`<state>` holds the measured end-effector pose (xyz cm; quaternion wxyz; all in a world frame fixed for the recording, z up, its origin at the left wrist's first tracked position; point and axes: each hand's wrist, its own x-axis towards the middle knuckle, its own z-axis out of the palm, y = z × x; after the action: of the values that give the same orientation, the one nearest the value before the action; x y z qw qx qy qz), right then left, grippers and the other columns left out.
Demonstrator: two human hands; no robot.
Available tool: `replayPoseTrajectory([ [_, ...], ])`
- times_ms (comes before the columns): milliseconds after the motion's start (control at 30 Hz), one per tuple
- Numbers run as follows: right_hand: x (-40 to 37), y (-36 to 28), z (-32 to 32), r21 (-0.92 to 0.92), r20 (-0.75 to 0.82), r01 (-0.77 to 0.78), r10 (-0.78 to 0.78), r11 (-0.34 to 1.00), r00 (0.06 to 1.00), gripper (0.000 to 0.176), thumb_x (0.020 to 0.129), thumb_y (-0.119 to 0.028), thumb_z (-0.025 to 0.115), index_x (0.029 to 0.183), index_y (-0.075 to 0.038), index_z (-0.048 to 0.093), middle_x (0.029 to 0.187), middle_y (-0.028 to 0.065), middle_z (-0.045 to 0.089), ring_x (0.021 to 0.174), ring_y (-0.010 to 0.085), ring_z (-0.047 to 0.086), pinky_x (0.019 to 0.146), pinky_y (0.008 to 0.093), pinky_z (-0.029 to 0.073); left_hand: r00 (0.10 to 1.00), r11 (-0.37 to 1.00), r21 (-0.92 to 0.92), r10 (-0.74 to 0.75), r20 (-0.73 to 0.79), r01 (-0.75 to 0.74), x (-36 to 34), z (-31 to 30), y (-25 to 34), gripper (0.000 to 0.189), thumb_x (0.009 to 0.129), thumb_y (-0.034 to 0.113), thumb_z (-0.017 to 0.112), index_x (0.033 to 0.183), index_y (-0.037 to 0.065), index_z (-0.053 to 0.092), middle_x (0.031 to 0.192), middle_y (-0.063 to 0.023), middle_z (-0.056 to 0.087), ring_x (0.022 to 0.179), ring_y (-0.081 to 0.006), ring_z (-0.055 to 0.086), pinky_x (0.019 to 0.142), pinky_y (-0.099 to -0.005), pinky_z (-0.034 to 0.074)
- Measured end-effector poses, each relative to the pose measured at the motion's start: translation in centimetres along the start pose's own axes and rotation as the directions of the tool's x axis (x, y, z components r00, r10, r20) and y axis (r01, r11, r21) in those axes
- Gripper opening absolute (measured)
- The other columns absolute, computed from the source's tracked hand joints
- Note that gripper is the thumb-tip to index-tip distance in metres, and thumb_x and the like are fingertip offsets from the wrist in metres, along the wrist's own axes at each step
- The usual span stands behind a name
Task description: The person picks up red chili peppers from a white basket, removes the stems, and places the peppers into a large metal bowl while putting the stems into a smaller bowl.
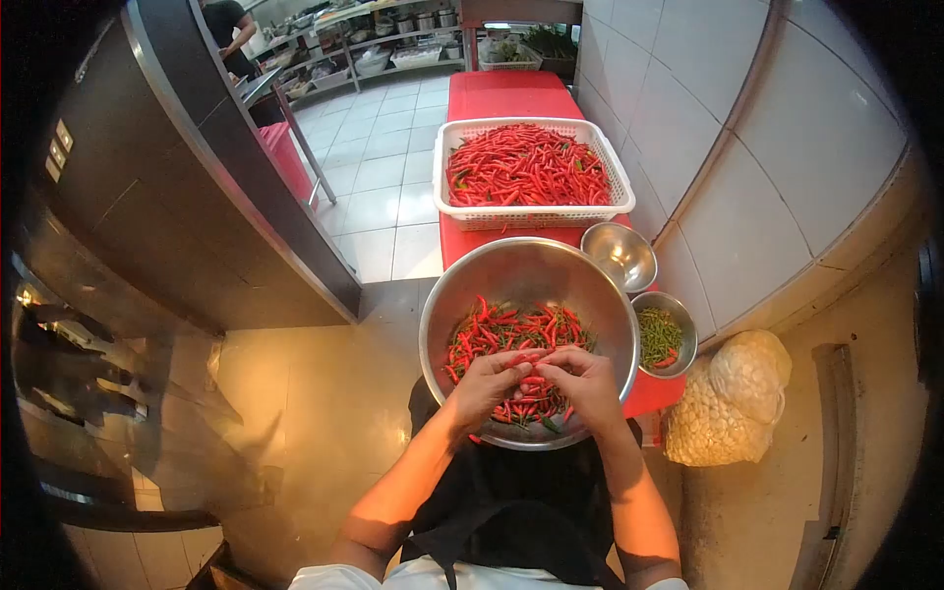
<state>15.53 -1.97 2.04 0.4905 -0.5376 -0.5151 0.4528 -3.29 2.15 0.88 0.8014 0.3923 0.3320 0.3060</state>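
Observation:
Both hands meet over a large steel bowl [497, 264] that holds red chilies [482, 339] with green stems. My left hand [490, 383] has its fingers pinched on a red chili, and my right hand [582, 382] pinches at the same spot, the fingertips nearly touching. Beyond the bowl stands a white plastic basket [536, 213] heaped with red chilies [531, 167]. To the right, a small steel bowl [688, 329] contains green stems [661, 334] and a few red bits. Another small steel bowl [619, 254], behind it, shows a bare inside.
A red bench [511, 93] runs forward along the tiled wall [669, 69]. At its right lies a clear bag of pale pieces [723, 413]. Dark partition [226, 167] at left. Another person [231, 39] stands at the far left, near shelves [393, 39].

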Motion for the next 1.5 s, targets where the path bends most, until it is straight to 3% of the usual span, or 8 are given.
replayPoseTrajectory([
  [533,-0.4,0.8,0.0,-0.002,-0.089,-0.044,0.044,0.999,0.995,0.01,0.091,-0.008,0.07,0.094,0.002,0.07,0.082,0.0013,0.066,0.071,0.0076,0.061,0.065,0.0224,0.049,0.996,0.998,0.035,0.051,-0.075,-0.049,0.5,0.4,-1.2,0.018,0.1,0.016,0.063,0.11,0.003,0.069,0.089,0.0005,0.069,0.073,-0.0046,0.06,0.066,-0.0195,0.05],
  [733,-0.3,0.7,-1.7,0.54,0.264,-0.398,0.3,0.741,0.917,0.01,0.094,-0.011,0.067,0.098,-0.003,0.068,0.081,0.0004,0.066,0.064,0.0074,0.057,0.057,0.0224,0.044,1.0,1.0,-0.012,0.004,0.008,-0.004,0.0,0.2,-0.6,0.017,0.1,0.016,0.063,0.109,0.002,0.069,0.088,0.0005,0.069,0.07,-0.005,0.06,0.064,-0.0195,0.049],
  [833,-0.6,0.2,-1.8,0.647,0.344,-0.409,0.232,0.643,0.91,0.008,0.094,-0.011,0.065,0.097,-0.004,0.067,0.081,0.0012,0.066,0.066,0.0091,0.058,0.059,0.0232,0.045,1.0,0.999,-0.04,-0.025,-0.004,0.025,-0.1,0.6,-0.1,0.017,0.1,0.016,0.063,0.11,0.002,0.068,0.088,-0.0006,0.069,0.071,-0.005,0.06,0.063,-0.0191,0.049],
  [1000,-0.3,-1.7,-4.7,0.294,-0.217,-0.032,0.1,0.955,0.971,0.01,0.095,-0.014,0.065,0.097,-0.004,0.066,0.081,0.0015,0.066,0.068,0.0086,0.059,0.061,0.0228,0.047,0.999,0.965,-0.258,-0.041,-0.02,0.034,0.5,-0.1,-1.0,0.02,0.101,0.017,0.062,0.114,0.002,0.065,0.097,-0.0023,0.069,0.078,-0.0067,0.063,0.069,-0.0201,0.054],
  [1100,0.6,-1.0,-9.4,-0.086,-0.513,-0.046,-0.005,0.995,0.858,0.012,0.093,-0.009,0.066,0.102,-0.002,0.068,0.088,0.0053,0.07,0.073,0.014,0.064,0.067,0.0283,0.052,0.997,0.931,-0.361,-0.074,-0.028,0.059,1.1,-0.7,-1.5,0.022,0.102,0.016,0.059,0.117,0.001,0.061,0.106,-0.006,0.068,0.087,-0.0113,0.066,0.079,-0.0238,0.058],
  [1167,1.3,1.5,-12.4,-0.573,-0.51,-0.066,-0.292,0.817,0.809,0.019,0.09,-0.006,0.065,0.107,0.002,0.067,0.1,0.0127,0.071,0.088,0.0242,0.068,0.08,0.0337,0.054,0.994,0.91,-0.41,-0.093,-0.05,0.065,1.1,-0.2,-1.3,0.023,0.103,0.016,0.057,0.12,0.0,0.059,0.112,-0.0098,0.067,0.095,-0.0166,0.069,0.087,-0.0276,0.06],
  [1267,0.4,1.0,-11.9,-0.819,-0.438,-0.097,-0.507,0.565,0.743,0.021,0.089,-0.004,0.064,0.108,0.004,0.067,0.11,0.018,0.069,0.102,0.0323,0.067,0.093,0.0376,0.051,0.997,0.888,-0.454,-0.081,0.006,0.075,1.1,0.4,-0.6,0.025,0.105,0.017,0.052,0.122,-0.001,0.06,0.122,-0.0165,0.064,0.115,-0.0279,0.066,0.1,-0.0352,0.057],
  [1500,-2.2,-0.6,-3.5,-0.442,-0.331,0.162,-0.329,0.882,0.885,0.012,0.087,-0.002,0.065,0.099,0.001,0.069,0.106,0.0167,0.07,0.097,0.0329,0.068,0.085,0.0393,0.054,0.999,0.823,-0.565,-0.042,0.034,0.054,2.2,-0.3,-1.0,0.03,0.107,0.016,0.043,0.122,-0.005,0.059,0.129,-0.0218,0.062,0.123,-0.0351,0.061,0.106,-0.0407,0.053],
])
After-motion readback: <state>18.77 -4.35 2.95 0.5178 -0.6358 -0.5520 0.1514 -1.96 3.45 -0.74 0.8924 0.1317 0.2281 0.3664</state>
